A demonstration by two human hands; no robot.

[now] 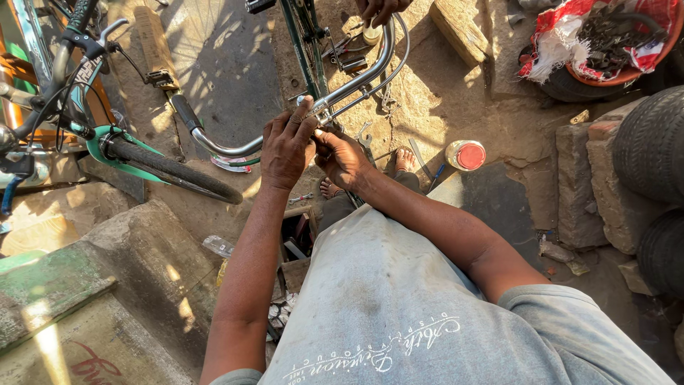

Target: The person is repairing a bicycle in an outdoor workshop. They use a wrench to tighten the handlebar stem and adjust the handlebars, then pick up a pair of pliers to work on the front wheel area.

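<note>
Handlebar (335, 89), a curved chrome bicycle bar with a black grip at one end, ran across the upper middle of the view, and both of the person's hands met on it near its centre. The left hand (286, 146) was closed over the bar from above, fingers curled round the tube just beside a small metal clamp fitting (320, 110), apparently to steady the bar while the other hand worked. The right hand (342, 158) came up from below the bar, touching the left, its fingers pinched toward the same fitting; whether it held a small part or tool could not be told. Both forearms reached forward from a grey shirt, the left nearly straight, the right bent at the elbow and angled inward, wrists close together. At the far end of the handlebar another person's hand (377, 8) gripped the bar at the top edge of the view, likely bracing it. A thin brake cable (388, 75) ran alongside the bar. Below the handlebar, sandalled feet (402, 160) rested on dusty ground among scattered tools. To the right of the handlebar lay a jar with a red lid (464, 155), and farther right stacked tyres (652, 146) and a red basin of parts (605, 39). To the left of the handlebar leaned a green bicycle (107, 135).
</note>
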